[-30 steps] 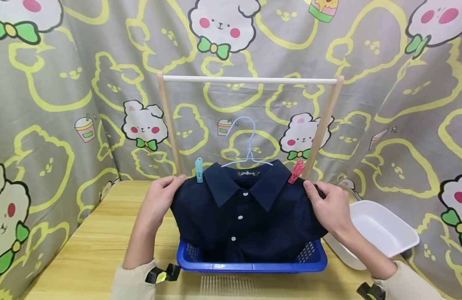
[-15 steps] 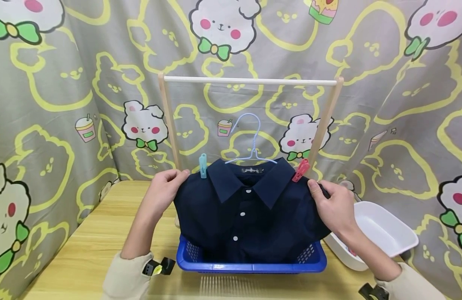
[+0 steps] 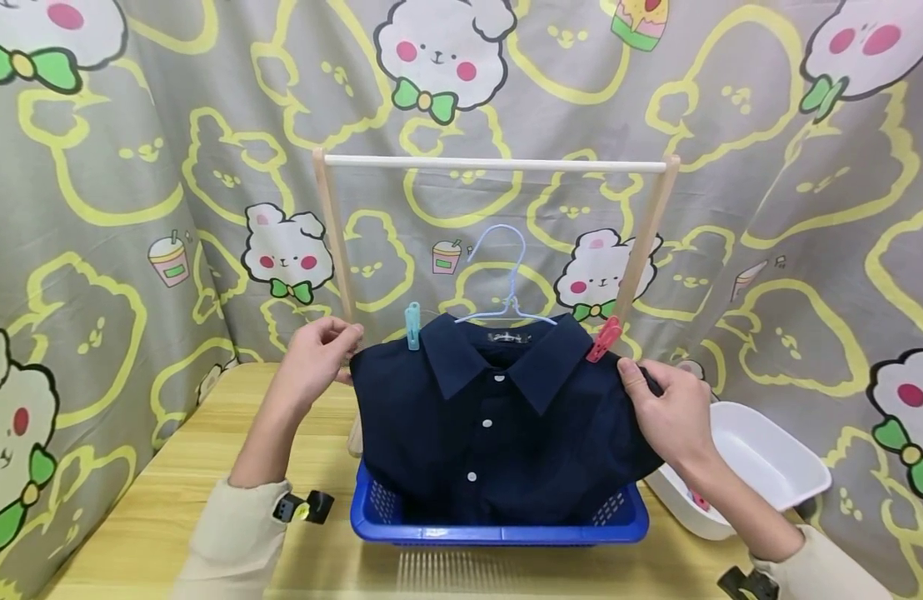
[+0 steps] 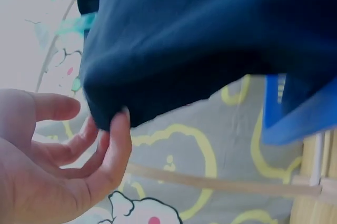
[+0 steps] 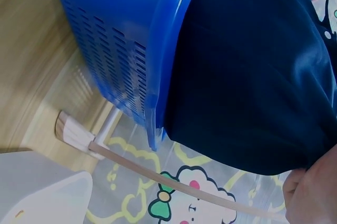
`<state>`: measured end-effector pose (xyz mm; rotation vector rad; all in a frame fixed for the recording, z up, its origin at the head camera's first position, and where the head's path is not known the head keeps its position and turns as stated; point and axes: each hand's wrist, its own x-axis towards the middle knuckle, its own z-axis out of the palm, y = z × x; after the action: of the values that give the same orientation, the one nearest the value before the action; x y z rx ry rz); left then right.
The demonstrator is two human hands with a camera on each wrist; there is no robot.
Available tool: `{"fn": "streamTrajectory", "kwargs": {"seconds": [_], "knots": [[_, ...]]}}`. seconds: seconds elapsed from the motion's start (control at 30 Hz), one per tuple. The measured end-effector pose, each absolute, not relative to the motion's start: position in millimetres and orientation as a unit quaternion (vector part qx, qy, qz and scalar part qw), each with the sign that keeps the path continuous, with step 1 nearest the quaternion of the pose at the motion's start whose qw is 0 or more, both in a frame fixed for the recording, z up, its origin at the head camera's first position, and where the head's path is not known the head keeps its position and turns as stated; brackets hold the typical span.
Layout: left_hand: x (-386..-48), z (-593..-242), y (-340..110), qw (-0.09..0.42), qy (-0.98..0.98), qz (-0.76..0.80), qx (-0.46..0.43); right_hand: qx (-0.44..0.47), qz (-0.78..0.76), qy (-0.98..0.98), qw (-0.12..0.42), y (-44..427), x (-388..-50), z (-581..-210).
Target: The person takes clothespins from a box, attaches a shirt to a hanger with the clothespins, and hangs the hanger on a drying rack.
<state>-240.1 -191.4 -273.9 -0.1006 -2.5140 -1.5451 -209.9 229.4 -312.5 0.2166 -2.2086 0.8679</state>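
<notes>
A dark navy button-up shirt (image 3: 424,408) hangs on a pale blue wire hanger (image 3: 518,258), its lower part in a blue basket (image 3: 499,533). A teal clothespin (image 3: 412,327) is clipped at its left shoulder and a red clothespin (image 3: 604,340) at the right one. My left hand (image 3: 315,358) is at the left shoulder edge; in the left wrist view its thumb stands apart from the cloth while fingertips (image 4: 120,129) touch the shirt's corner. My right hand (image 3: 675,412) pinches the right shoulder edge between thumb and fingers.
Behind the shirt stands a wooden rack with a white crossbar (image 3: 499,164). A white basin (image 3: 776,450) with a small pink item in it sits to the right on the wood-grain table (image 3: 132,500). A patterned curtain (image 3: 401,200) surrounds the table.
The shirt and hanger have shifted slightly up and to the right. My left hand has loosened its grip on the left shoulder and moved a little up and left. My right hand keeps its hold.
</notes>
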Motion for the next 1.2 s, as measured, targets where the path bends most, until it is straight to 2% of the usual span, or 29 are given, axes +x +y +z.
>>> {"fn": "streamTrajectory", "kwargs": {"seconds": [0.3,0.73,1.2], "knots": [[-263.4,-254.8,-204.4,0.124,-0.859,-0.497,0.001,0.087,0.335,-0.86,0.375,230.4,-210.5,-313.5],[-300.4,-226.3,-213.2,0.11,-0.854,-0.508,-0.01,0.078,0.338,-0.863,0.368,229.6,-209.9,-312.9],[-320.4,-233.6,-218.3,0.018,-0.821,-0.57,-0.023,0.078,0.337,-0.865,0.364,230.0,-210.2,-313.4]]}}
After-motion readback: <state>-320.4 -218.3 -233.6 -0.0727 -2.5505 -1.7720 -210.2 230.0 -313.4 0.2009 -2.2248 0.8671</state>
